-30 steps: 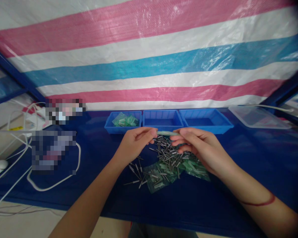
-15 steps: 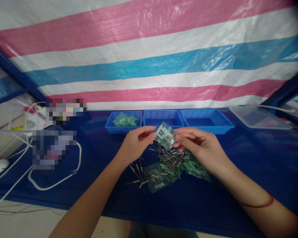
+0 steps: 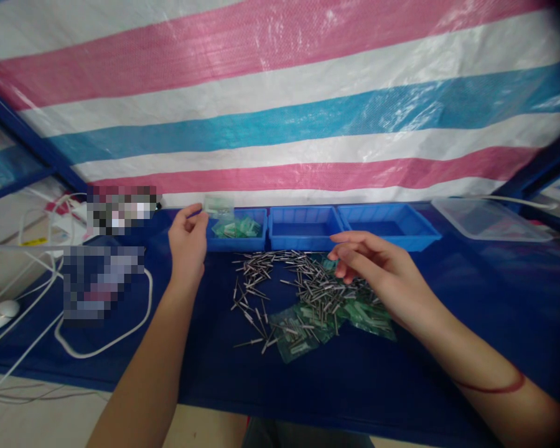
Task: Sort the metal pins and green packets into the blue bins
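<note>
My left hand pinches a small clear plastic bag by its edge, above the left blue bin. Several similar greenish bags lie inside that bin. Over the right side of a loose pile of blind rivets hovers my right hand. Its fingers are loosely curled, thumb and index a little apart, and nothing shows between them. Under and in front of it, more greenish bags lie among the rivets, and another clear bag rests at the pile's front.
A middle blue bin and a right blue bin stand in the same row on the dark blue table. A translucent lid lies at the back right. White cables and a mouse are at the left.
My left hand has moved left and away from me, carrying the bag from between both hands to above the left bin. My right hand has let go of the bag and stays nearly in place.
</note>
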A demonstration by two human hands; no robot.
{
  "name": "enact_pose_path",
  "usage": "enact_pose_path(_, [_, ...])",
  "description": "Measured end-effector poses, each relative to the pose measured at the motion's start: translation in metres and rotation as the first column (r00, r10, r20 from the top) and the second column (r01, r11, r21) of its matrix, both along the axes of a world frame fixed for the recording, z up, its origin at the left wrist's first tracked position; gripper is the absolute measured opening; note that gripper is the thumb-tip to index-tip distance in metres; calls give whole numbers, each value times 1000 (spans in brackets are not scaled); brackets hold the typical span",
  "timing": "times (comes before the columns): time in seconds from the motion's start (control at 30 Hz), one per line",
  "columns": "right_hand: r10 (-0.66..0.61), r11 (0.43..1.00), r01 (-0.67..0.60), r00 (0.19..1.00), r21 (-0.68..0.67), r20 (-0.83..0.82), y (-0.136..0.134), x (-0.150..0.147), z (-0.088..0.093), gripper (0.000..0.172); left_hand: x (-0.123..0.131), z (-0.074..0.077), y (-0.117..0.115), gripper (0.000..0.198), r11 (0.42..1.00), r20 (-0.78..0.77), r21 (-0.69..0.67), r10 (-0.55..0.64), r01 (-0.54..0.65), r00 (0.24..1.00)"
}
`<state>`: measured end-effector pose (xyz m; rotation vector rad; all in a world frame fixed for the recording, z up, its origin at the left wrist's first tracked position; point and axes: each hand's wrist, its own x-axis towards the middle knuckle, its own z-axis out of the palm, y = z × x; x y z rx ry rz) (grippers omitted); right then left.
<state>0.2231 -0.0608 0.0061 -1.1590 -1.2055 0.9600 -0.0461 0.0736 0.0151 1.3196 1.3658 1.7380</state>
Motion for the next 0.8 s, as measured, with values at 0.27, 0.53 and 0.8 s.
enact_pose_path(0.27, [-22, 1000, 23, 1000, -15, 16, -2, 0, 4, 19, -9, -7, 1, 30, 991, -639, -80, 34, -111, 769])
enact_pose_path(0.53, [-46, 999, 45, 989, 5, 137, -2, 11, 7, 17, 6, 2, -17, 33, 976, -877, 42, 139, -216, 460])
enact_pose_path(0.8, [229, 903, -429, 529, 25, 817, -11, 26, 19, 7, 47, 16, -63, 22, 750, -874, -191, -424, 633, 238])
